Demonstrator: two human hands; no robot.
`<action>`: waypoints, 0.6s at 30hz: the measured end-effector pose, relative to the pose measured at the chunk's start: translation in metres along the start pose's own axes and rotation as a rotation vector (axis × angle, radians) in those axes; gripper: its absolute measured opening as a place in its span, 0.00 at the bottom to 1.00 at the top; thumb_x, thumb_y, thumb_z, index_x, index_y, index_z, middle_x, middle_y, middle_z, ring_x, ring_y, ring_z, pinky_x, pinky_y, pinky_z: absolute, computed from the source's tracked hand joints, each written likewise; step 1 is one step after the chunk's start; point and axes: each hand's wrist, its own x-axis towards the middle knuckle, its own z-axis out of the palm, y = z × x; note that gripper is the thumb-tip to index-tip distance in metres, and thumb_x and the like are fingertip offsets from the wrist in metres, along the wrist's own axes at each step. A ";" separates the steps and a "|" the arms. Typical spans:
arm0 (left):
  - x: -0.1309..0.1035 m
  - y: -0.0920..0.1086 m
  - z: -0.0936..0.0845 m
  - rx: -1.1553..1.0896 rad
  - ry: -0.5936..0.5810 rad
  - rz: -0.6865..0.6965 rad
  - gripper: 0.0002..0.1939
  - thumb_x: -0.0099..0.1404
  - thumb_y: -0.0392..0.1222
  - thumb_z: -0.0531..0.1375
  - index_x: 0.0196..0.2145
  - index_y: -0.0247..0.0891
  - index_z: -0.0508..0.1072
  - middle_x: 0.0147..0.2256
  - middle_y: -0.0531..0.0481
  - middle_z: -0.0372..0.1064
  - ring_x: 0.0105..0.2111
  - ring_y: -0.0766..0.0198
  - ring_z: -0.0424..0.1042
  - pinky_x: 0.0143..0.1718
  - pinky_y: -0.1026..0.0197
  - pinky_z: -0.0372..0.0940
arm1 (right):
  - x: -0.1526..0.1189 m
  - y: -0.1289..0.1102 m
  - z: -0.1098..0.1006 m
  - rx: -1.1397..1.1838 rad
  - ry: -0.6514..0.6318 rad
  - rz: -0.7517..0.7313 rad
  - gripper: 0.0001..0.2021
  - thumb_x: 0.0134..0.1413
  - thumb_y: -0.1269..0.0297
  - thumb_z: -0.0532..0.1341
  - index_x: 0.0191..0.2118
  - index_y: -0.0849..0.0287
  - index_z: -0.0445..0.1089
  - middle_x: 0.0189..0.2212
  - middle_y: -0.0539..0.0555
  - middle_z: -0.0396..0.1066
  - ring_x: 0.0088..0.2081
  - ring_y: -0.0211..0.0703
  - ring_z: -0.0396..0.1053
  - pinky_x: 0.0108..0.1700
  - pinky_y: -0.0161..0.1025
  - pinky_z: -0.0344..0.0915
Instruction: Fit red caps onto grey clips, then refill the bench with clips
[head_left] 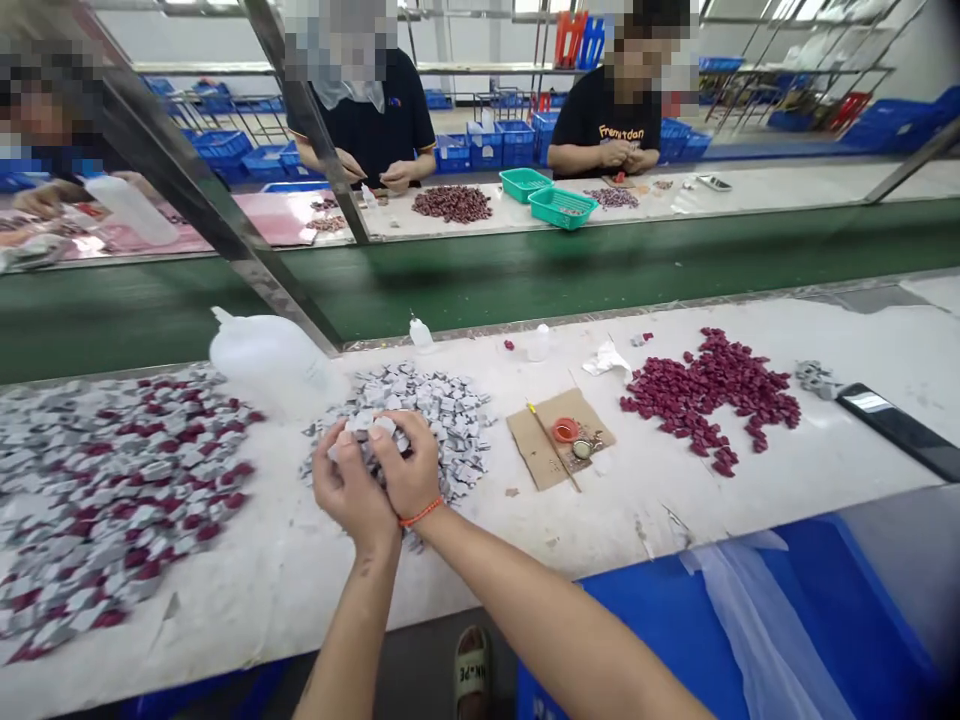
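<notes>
My left hand (346,485) and my right hand (411,465) are cupped together, wrists touching, around a heap of small grey pieces (367,430). Both thumbs rest on top of the heap. Beneath and behind them spreads a pile of grey pieces (457,425) on the white table (585,520). An orange-red bracelet (421,512) circles my right wrist. To the left lies a large spread of mixed grey and dark red pieces (150,480).
Right of my hands lie a cardboard piece (536,445) with a stick and red cap, dark red pieces (697,385) and a phone (900,430). Behind the hands are a large white bottle (266,355) and a small bottle (421,333). People work across the green strip (525,265).
</notes>
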 end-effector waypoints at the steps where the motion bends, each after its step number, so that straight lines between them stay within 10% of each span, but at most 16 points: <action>1: 0.009 -0.006 0.001 0.002 0.007 0.005 0.20 0.66 0.55 0.55 0.43 0.35 0.71 0.44 0.45 0.71 0.45 0.57 0.70 0.50 0.46 0.65 | 0.002 0.006 0.009 -0.026 0.006 -0.010 0.10 0.57 0.58 0.56 0.35 0.57 0.70 0.34 0.55 0.73 0.39 0.44 0.70 0.45 0.42 0.68; 10: 0.044 -0.043 -0.002 0.193 0.080 0.037 0.16 0.67 0.50 0.57 0.44 0.36 0.72 0.47 0.45 0.69 0.53 0.54 0.66 0.55 0.42 0.60 | 0.012 0.026 0.034 -0.386 -0.084 -0.103 0.13 0.55 0.66 0.55 0.47 0.60 0.64 0.43 0.60 0.66 0.48 0.48 0.63 0.54 0.48 0.63; 18: 0.064 -0.071 -0.019 0.358 -0.031 -0.087 0.16 0.67 0.51 0.56 0.42 0.35 0.72 0.45 0.45 0.71 0.49 0.56 0.69 0.54 0.42 0.61 | 0.039 0.016 0.023 -0.746 -0.576 -0.030 0.18 0.57 0.63 0.61 0.52 0.62 0.64 0.48 0.62 0.63 0.53 0.55 0.61 0.53 0.55 0.64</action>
